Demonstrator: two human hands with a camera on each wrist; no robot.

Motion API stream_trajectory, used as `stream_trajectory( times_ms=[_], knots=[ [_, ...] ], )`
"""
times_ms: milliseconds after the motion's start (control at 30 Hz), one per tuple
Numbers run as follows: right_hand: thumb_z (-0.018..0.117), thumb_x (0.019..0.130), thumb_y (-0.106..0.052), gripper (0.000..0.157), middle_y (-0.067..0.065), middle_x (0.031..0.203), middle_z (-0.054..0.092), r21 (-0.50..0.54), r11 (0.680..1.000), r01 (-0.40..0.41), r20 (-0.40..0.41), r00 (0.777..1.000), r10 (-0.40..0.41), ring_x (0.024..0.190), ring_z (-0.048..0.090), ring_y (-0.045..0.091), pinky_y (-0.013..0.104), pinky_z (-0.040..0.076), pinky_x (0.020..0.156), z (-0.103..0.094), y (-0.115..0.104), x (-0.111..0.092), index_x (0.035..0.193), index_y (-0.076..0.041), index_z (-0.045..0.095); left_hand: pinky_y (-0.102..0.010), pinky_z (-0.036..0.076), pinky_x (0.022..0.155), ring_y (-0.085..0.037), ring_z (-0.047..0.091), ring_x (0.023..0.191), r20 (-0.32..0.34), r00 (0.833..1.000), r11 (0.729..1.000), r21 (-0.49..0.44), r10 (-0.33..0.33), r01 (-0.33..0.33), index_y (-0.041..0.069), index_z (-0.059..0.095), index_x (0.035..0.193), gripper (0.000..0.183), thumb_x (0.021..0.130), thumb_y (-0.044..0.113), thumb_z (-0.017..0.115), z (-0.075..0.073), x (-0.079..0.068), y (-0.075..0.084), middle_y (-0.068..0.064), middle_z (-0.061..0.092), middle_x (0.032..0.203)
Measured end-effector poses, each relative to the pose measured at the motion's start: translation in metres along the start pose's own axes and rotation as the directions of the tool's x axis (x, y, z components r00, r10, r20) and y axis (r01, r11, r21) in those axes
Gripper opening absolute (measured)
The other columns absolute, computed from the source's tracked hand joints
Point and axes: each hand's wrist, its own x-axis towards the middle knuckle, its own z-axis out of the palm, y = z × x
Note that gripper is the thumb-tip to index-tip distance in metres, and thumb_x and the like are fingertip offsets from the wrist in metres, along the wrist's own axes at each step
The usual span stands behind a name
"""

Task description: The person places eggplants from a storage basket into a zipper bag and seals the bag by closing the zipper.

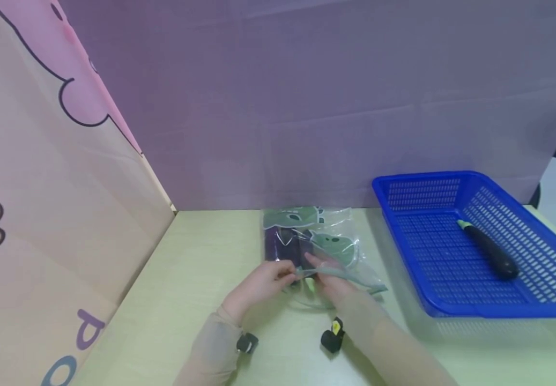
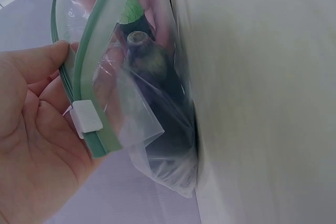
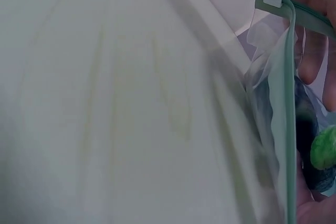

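A clear zip bag (image 1: 338,249) with green cartoon prints lies on the table, its mouth toward me. My left hand (image 1: 260,281) pinches the green zip rim (image 2: 86,72) beside the white slider (image 2: 88,116). Inside the bag lies a dark eggplant (image 2: 157,85), seen through the plastic. My right hand (image 1: 333,279) reaches in at the mouth and holds another dark eggplant (image 3: 310,174), whose bright green stem end (image 3: 324,148) points out toward me. Plastic partly covers the right fingers.
A blue plastic basket (image 1: 413,268) stands on the right side of the table, with one dark eggplant (image 1: 492,252) lying in it. A purple cloth wall (image 1: 306,107) rises behind the table, and a printed curtain (image 1: 65,214) hangs on the left.
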Motion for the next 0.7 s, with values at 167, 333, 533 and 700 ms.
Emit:
stream_trajectory(
  times_ms=[167, 333, 533, 700],
  knots=[
    [0.056, 0.092, -0.006, 0.048, 0.026, 0.144, 0.037, -0.084, 0.996, 0.019, -0.044, 0.999, -0.023, 0.135, 0.035, 0.038, 0.044, 0.03, 0.111, 0.0032, -0.0007, 0.005, 0.134, 0.01, 0.04, -0.02, 0.05, 0.066, -0.015, 0.061, 0.075, 0.005, 1.0, 1.0, -0.005, 0.0, 0.0, 0.006, 0.063, 0.095, 0.01, 0.095, 0.01, 0.054, 0.0003, 0.0001, -0.0002, -0.009, 0.069, 0.095],
    [0.057, 0.091, -0.005, 0.052, 0.026, 0.147, 0.033, -0.11, 0.993, 0.034, -0.059, 0.997, -0.041, 0.137, 0.03, 0.04, 0.046, 0.027, 0.113, 0.0055, -0.0024, 0.0082, 0.137, 0.01, 0.036, -0.021, 0.049, 0.066, -0.011, 0.059, 0.073, 0.004, 1.0, 1.0, 0.006, 0.021, -0.021, 0.006, 0.063, 0.094, 0.01, 0.095, 0.009, 0.053, -0.0006, 0.0003, -0.0006, -0.008, 0.069, 0.094],
    [0.059, 0.09, -0.004, 0.057, 0.026, 0.147, 0.032, -0.096, 0.993, 0.064, -0.079, 0.994, -0.071, 0.136, 0.031, 0.04, 0.045, 0.029, 0.112, 0.0068, -0.003, 0.0096, 0.138, 0.01, 0.033, -0.02, 0.048, 0.064, -0.009, 0.057, 0.071, 0.0, 1.0, 1.0, 0.015, 0.025, -0.025, 0.006, 0.062, 0.094, 0.01, 0.095, 0.009, 0.053, -0.0011, 0.0003, -0.0008, -0.008, 0.069, 0.092],
    [0.06, 0.091, -0.011, 0.054, 0.03, 0.141, 0.038, -0.161, 0.987, 0.001, -0.076, 0.997, -0.014, 0.131, 0.038, 0.041, 0.044, 0.035, 0.109, 0.0068, -0.0048, 0.0062, 0.135, 0.012, 0.038, -0.021, 0.048, 0.062, -0.009, 0.056, 0.069, 0.002, 1.0, 1.0, 0.018, 0.019, -0.019, 0.004, 0.062, 0.093, 0.01, 0.095, 0.009, 0.053, -0.001, -0.0005, -0.0014, -0.009, 0.069, 0.095]
  ],
)
